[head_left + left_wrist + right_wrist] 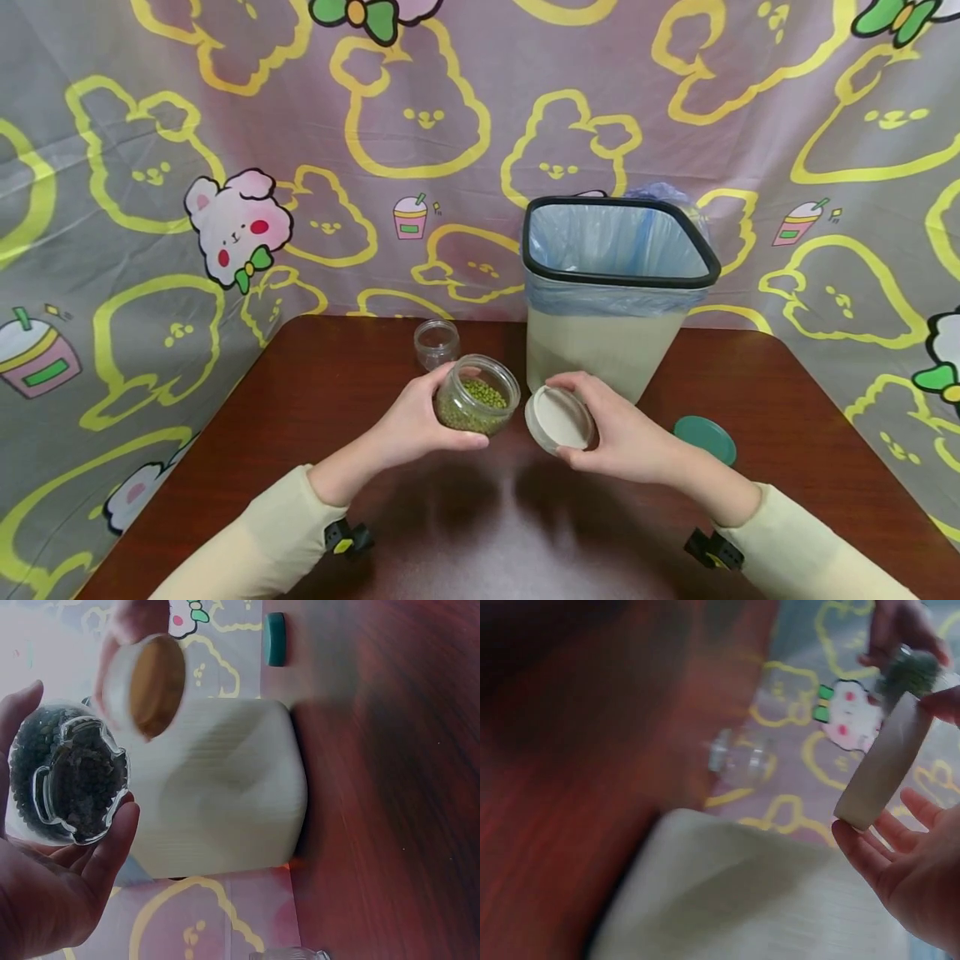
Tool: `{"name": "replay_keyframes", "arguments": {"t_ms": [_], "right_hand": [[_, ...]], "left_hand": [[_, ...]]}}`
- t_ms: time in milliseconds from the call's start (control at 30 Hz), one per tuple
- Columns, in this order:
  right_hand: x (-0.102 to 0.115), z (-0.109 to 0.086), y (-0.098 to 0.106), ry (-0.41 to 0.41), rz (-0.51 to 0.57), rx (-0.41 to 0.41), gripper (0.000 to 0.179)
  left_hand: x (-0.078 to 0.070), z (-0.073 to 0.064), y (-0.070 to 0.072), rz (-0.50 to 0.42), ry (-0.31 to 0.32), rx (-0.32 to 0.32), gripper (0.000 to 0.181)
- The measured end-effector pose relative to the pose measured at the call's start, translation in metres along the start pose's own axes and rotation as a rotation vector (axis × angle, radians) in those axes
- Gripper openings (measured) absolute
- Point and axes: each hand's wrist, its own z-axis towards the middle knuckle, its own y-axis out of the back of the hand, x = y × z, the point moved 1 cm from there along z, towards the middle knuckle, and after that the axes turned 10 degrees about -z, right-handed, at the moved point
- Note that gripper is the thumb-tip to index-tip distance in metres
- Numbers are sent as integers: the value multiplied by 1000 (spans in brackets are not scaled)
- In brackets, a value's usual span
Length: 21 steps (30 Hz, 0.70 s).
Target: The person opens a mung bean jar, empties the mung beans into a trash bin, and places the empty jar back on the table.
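My left hand [416,421] grips a clear round jar [457,414], with thumb and fingers on its sides. Green beans [484,393] lie inside; the jar has no lid on and leans to the right above the table. A cream-coloured round lid [562,419] is held by its rim in my right hand [630,433], just right of the jar and apart from it. The right wrist view shows that lid [885,765] edge-on between thumb and fingers. From the left wrist, the jar's bottom [82,780] faces the camera, and the lid [157,688] is blurred with a brownish face.
A cream bin [592,350] with a black rim and blue liner stands behind the right hand. Another clear jar [437,346] sits at the table's back, behind the left hand. On the right lies a green lid [705,439]. A patterned curtain [450,200] hangs behind the table.
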Motion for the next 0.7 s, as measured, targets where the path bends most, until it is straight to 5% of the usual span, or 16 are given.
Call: {"name": "replay_keyframes", "arguments": {"t_ms": [700], "right_hand": [[-23, -18, -50, -40, -197, 248, 72]], "left_hand": [[3, -3, 3, -44, 34, -16, 74]]}}
